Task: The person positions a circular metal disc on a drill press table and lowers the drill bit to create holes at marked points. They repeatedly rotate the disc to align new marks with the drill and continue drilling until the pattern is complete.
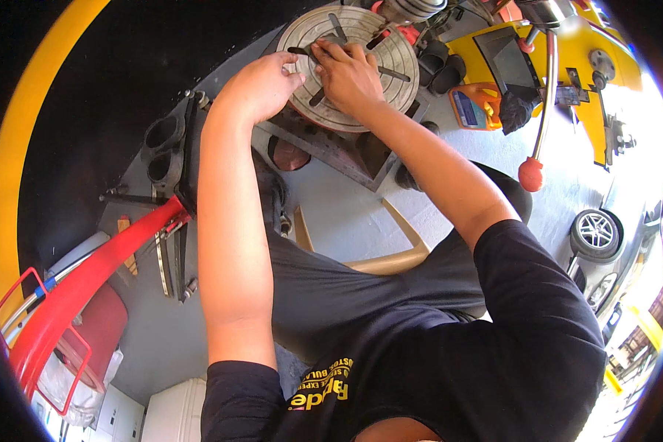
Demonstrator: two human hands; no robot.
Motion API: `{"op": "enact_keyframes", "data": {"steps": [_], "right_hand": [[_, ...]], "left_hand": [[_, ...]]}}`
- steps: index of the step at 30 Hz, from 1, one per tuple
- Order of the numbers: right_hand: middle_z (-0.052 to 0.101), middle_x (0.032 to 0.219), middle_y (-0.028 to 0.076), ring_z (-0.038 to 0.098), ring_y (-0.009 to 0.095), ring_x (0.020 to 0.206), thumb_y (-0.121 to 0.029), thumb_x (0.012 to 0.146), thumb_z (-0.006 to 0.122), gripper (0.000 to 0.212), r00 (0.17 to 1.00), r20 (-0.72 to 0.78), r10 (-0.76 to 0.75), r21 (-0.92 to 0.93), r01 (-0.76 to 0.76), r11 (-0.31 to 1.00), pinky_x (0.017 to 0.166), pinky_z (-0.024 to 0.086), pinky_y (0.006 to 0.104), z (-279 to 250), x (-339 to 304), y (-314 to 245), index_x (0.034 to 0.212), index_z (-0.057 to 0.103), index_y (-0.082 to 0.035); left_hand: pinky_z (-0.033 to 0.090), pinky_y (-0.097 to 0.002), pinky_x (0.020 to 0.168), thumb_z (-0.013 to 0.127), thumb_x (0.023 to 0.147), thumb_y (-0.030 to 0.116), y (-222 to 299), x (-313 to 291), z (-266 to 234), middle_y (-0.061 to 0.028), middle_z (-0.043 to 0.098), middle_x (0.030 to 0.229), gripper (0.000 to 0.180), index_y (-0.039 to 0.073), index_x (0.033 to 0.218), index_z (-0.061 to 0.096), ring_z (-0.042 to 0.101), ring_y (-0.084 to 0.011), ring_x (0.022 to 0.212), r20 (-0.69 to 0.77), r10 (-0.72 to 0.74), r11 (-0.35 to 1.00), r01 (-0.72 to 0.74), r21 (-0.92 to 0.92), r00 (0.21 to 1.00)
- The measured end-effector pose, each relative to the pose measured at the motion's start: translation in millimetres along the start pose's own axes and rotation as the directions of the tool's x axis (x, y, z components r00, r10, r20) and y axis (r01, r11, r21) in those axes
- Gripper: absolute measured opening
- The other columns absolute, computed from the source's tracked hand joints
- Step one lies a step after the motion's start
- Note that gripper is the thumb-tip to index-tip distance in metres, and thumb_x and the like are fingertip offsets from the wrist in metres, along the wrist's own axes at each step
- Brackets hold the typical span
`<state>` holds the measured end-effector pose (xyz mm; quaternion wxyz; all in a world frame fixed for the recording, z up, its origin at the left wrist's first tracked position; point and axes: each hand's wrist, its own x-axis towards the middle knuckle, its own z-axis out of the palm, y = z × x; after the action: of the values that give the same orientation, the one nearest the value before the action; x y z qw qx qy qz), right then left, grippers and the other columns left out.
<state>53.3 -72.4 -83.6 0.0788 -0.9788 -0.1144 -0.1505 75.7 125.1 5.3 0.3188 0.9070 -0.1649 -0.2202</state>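
A round, ridged metal table (390,55) with dark slots lies in front of me, at the top of the view. My right hand (348,77) rests over its middle, fingers bent down onto a dark grey flat piece (333,39). Most of that piece is covered by the hand, so its kind does not show. My left hand (272,82) is at the table's left side, thumb and fingers drawn together in a pinch. Whatever lies between those fingertips is too small to make out. Both forearms reach forward from my black sleeves.
Below the round table is a dark metal stand (346,151). An orange jug (477,105) and a red-knobbed lever (532,174) are at the right. A red curved bar (103,269) crosses the left side. Beige plastic seat edge (390,259) shows between my legs. A car wheel (595,231) stands far right.
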Motion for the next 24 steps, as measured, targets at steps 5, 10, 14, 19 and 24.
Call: {"op": "enact_keyframes", "data": {"steps": [5,10,14,19,24], "right_hand": [[0.060,0.146,-0.004,0.055,0.030,0.126,-0.030,0.101,0.060,0.044,0.991,0.076,0.107,-0.028,-0.105,0.994,0.099,0.047,0.0501,-4,-8,-7,0.143,0.063,-0.017],[0.053,0.157,-0.006,0.053,0.028,0.130,-0.027,0.102,0.057,0.048,0.991,0.130,-0.006,0.082,-0.004,0.997,0.103,0.046,0.0469,-45,-89,8,0.149,0.059,-0.017],[0.054,0.157,-0.004,0.053,0.026,0.133,-0.023,0.103,0.055,0.047,0.983,0.122,0.138,0.005,-0.139,0.990,0.105,0.046,0.0463,-63,-122,58,0.149,0.059,-0.015],[0.061,0.149,0.006,0.060,0.033,0.131,-0.022,0.102,0.057,0.043,0.903,0.428,0.039,0.193,-0.133,0.972,0.103,0.052,0.0476,-114,-130,36,0.145,0.064,-0.014],[0.074,0.114,0.026,0.074,0.039,0.102,-0.028,0.103,0.060,0.038,0.867,0.371,0.334,0.671,-0.499,0.549,0.093,0.057,0.0446,-135,-142,53,0.131,0.071,-0.005]], "left_hand": [[0.051,-0.0383,0.101,0.067,0.100,0.031,1,-7,8,-0.0238,0.072,0.127,0.054,0.002,0.145,0.060,0.071,-0.0324,0.118,0.048,-0.006,0.998,0.003,0.061,0.999],[0.051,-0.0384,0.104,0.066,0.101,0.026,-10,-1,12,-0.0243,0.070,0.132,0.051,-0.001,0.144,0.059,0.069,-0.0318,0.120,0.099,0.020,1.000,-0.022,0.021,0.995],[0.051,-0.0364,0.104,0.066,0.101,0.021,-8,6,33,-0.0208,0.072,0.130,0.047,-0.002,0.141,0.061,0.069,-0.0266,0.120,0.108,0.050,0.999,-0.050,0.002,0.993],[0.047,-0.0320,0.108,0.062,0.104,0.014,23,-40,61,-0.0127,0.076,0.126,0.041,-0.001,0.142,0.060,0.067,-0.0176,0.120,0.069,0.100,0.963,-0.080,-0.256,0.993],[0.047,-0.0302,0.107,0.064,0.105,0.016,65,-87,112,-0.0094,0.073,0.131,0.038,0.000,0.139,0.063,0.065,-0.0155,0.122,-0.131,-0.001,0.767,-0.084,-0.636,0.991]]}}
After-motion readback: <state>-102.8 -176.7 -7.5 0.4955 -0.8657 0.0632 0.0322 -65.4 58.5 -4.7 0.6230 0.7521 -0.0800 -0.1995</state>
